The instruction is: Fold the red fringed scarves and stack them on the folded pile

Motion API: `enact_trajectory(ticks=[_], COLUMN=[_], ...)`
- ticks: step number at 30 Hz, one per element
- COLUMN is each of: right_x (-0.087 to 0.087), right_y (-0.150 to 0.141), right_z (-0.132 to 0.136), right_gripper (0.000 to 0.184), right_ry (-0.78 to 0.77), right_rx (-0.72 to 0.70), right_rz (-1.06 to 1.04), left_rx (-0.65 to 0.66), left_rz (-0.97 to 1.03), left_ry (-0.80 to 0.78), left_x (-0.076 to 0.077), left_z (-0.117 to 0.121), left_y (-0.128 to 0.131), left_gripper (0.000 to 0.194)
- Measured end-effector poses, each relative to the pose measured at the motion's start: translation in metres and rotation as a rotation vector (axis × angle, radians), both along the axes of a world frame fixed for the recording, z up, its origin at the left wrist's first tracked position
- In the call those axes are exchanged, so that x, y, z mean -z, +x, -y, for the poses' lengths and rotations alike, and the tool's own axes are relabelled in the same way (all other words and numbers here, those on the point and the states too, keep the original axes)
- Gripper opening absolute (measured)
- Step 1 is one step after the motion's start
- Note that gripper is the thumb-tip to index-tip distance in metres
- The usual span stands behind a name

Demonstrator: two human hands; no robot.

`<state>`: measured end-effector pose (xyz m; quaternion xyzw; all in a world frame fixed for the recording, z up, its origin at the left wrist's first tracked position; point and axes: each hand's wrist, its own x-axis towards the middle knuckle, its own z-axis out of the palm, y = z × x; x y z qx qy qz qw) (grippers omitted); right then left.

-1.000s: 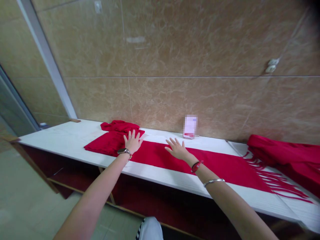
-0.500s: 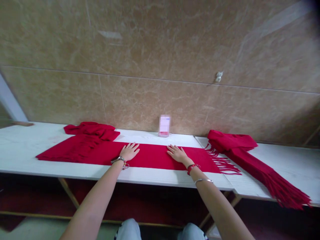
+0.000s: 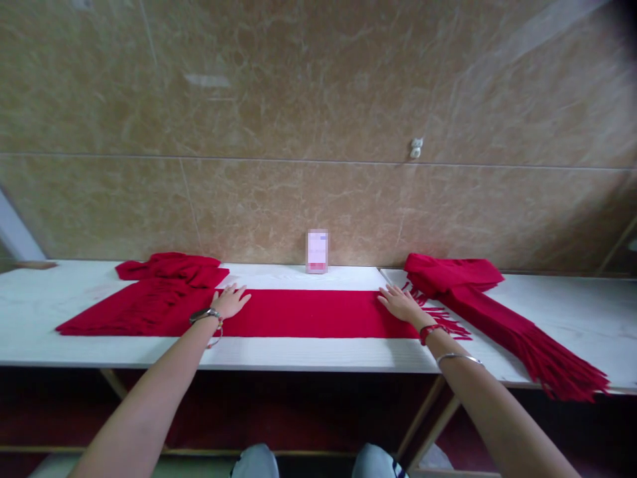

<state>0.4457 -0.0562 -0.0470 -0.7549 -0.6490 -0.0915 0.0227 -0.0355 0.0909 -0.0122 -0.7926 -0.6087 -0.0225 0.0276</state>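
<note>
The fingers of my left hand (image 3: 229, 304) and right hand (image 3: 401, 305) are extended, slightly spread, palms down, gripping nothing. Under them the scarf (image 3: 311, 313) lies flat along the worktop (image 3: 318, 357). Expect light, soft, limp cloth; take hold at both long edges.

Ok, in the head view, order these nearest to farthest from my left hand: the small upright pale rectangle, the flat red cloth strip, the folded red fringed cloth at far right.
1. Flat red cloth strip: beneath your left hand.
2. Small upright pale rectangle: farther back, rightward.
3. Folded red fringed cloth: far right.
</note>
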Motion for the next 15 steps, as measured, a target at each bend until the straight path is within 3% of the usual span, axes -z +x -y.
enact_trajectory(ticks=[3,6,9,15], right_x=[-0.021,-0.038,-0.044,-0.047], right_y=[-0.037,-0.063,-0.066,-0.039], right_z=[-0.024,-0.046,-0.059,-0.064], right_gripper=[0.052,0.047,0.043,0.035], right_ry=[-0.019,-0.090,-0.156,-0.220], right_rx=[-0.200,-0.342,-0.362,-0.309], right_rz=[-0.104,-0.119,-0.104,-0.064], left_rx=[0.312,0.548,0.560,0.478], left_rz=[0.009,-0.085,-0.130,-0.163], left_ry=[0.051,-0.049,-0.093,-0.092], left_x=[-0.016,-0.025,-0.026,-0.026], left_z=[-0.003,-0.010,-0.017,-0.029], left_y=[0.041,0.071,0.074,0.047], left_gripper=[0.051,0.047,0.042,0.041])
